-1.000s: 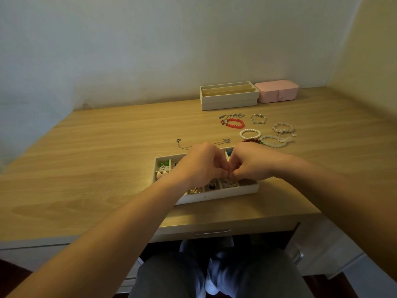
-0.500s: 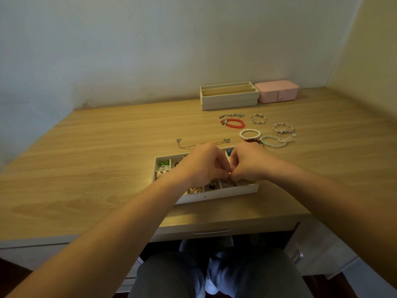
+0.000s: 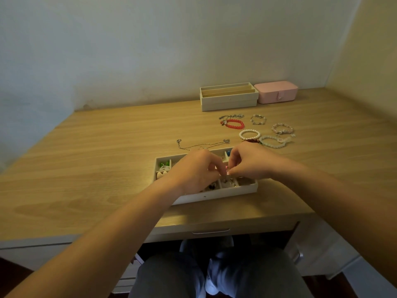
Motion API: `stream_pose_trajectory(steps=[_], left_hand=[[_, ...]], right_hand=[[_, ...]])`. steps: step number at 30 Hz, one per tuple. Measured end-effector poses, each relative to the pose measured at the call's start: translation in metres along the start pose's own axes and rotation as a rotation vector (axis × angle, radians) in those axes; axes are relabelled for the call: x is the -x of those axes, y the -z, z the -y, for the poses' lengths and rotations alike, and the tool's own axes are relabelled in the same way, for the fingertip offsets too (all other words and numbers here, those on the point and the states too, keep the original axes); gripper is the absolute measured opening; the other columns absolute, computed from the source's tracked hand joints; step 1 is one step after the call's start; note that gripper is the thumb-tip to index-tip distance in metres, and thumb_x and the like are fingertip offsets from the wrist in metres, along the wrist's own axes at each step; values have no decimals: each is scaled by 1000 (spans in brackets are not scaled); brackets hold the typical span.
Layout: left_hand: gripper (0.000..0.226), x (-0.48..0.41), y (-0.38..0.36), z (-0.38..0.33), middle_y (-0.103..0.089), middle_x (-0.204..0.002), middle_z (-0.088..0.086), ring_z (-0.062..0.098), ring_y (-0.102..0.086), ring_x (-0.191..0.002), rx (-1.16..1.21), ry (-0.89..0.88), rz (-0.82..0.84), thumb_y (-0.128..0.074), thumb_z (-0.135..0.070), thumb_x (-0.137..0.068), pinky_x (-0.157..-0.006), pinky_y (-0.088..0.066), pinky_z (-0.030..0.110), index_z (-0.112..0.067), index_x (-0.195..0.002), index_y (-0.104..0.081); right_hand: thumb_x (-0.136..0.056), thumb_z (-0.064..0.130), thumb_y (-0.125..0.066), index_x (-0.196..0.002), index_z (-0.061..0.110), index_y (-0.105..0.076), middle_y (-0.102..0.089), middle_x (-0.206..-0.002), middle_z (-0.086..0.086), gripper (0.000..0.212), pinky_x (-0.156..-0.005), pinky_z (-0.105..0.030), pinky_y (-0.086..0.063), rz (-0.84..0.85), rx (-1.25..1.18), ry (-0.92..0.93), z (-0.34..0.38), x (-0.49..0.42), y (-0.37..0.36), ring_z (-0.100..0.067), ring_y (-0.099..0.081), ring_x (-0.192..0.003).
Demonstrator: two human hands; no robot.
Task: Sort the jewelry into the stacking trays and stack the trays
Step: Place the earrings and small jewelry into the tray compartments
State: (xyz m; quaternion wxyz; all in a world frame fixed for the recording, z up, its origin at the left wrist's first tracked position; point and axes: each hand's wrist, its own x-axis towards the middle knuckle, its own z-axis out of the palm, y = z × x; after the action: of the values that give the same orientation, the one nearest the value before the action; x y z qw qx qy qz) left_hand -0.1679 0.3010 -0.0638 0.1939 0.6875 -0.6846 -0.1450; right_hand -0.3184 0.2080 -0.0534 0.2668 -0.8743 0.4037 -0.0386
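Observation:
A white compartment tray (image 3: 217, 193) sits near the desk's front edge with small earrings and charms in its cells. My left hand (image 3: 196, 168) and my right hand (image 3: 249, 163) hover over its middle, fingertips meeting. Both pinch a tiny pinkish piece of jewelry (image 3: 226, 170) between them. A thin silver chain necklace (image 3: 202, 144) lies just behind the tray. Several bracelets lie further back on the right: a red bead bracelet (image 3: 235, 124), a pearl bracelet (image 3: 250, 134) and a pale bead bracelet (image 3: 272, 142). Two stacked cream trays (image 3: 228, 100) stand by the wall.
A pink jewelry box (image 3: 277, 92) stands right of the stacked trays against the wall. The wooden desk (image 3: 96, 158) spreads out bare to the left. A drawer handle (image 3: 210, 231) sits under the front edge, above my knees.
My two hands have drawn slightly apart at the knuckles, with the fingertips still together over the tray. The small pinkish piece now shows between them.

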Motion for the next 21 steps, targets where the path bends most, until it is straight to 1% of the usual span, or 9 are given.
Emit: stream_pose_trajectory(steps=[1, 4, 7, 10, 14, 15, 17, 18, 21], left_hand=[[25, 3, 1, 0, -62, -84, -6, 11, -55, -73, 10, 7, 13, -60, -13, -93, -65, -45, 24, -30, -98, -79], [30, 10, 0, 0, -65, -87, 3, 20, -59, -73, -1, 37, 64, -57, -15, -93, -69, -51, 35, -36, -100, -77], [32, 13, -3, -2, -62, -90, -5, 11, -58, -75, -28, 67, 79, -54, -18, -93, -69, -50, 31, -39, -106, -76], [29, 15, -5, -4, -65, -89, -3, 14, -60, -80, -26, 69, 27, -57, -21, -91, -73, -52, 32, -37, -105, -76], [24, 20, -7, -3, -58, -83, -10, 7, -53, -71, 47, 88, -39, -60, -19, -91, -61, -41, 28, -34, -106, -72], [25, 20, -8, -4, -56, -82, -12, 6, -52, -70, 42, 83, -37, -60, -19, -91, -60, -39, 27, -34, -108, -72], [28, 21, -9, -5, -54, -80, -13, 6, -51, -69, 27, 74, -30, -59, -20, -90, -61, -38, 26, -35, -109, -73], [28, 22, -9, -6, -55, -78, -13, 6, -52, -69, 15, 72, -26, -59, -20, -90, -61, -39, 26, -35, -108, -73], [29, 24, -11, -7, -56, -76, -12, 7, -51, -69, -23, 59, -14, -57, -21, -89, -63, -41, 28, -37, -108, -73]], right_hand=[[-88, 14, -73, -87, 19, -72, -68, -85, 4, 5, -66, -25, -56, 2, -34, 14, -2, 1, 2, -9, -65, -78], [-90, 15, -72, -92, 24, -72, -66, -90, 7, 9, -75, -27, -57, 36, -95, 63, -10, 3, 4, -7, -62, -84], [-92, 16, -68, -93, 28, -75, -65, -81, 12, 14, -69, -22, -53, 87, -123, 112, -14, 6, 1, -4, -62, -76], [-92, 11, -63, -91, 28, -78, -64, -74, 17, 23, -63, -16, -46, 77, -84, 160, -14, 9, -3, 0, -60, -68], [-94, 14, -63, -98, 27, -77, -58, -74, 16, 20, -58, -15, -40, 27, -64, 178, -15, 13, -6, -1, -54, -68], [-95, 14, -63, -100, 27, -77, -58, -77, 17, 20, -59, -15, -43, 30, -62, 179, -14, 14, -7, -2, -55, -70], [-95, 15, -62, -104, 27, -78, -63, -87, 16, 22, -69, -21, -52, 39, -23, 186, -13, 15, -8, -4, -60, -82], [-94, 16, -62, -105, 28, -79, -64, -90, 17, 23, -73, -22, -53, 42, 5, 193, -11, 16, -9, -5, -60, -86], [-95, 17, -62, -105, 27, -79, -60, -86, 22, 22, -71, -18, -47, 48, 37, 197, -10, 17, -10, -3, -59, -86]])
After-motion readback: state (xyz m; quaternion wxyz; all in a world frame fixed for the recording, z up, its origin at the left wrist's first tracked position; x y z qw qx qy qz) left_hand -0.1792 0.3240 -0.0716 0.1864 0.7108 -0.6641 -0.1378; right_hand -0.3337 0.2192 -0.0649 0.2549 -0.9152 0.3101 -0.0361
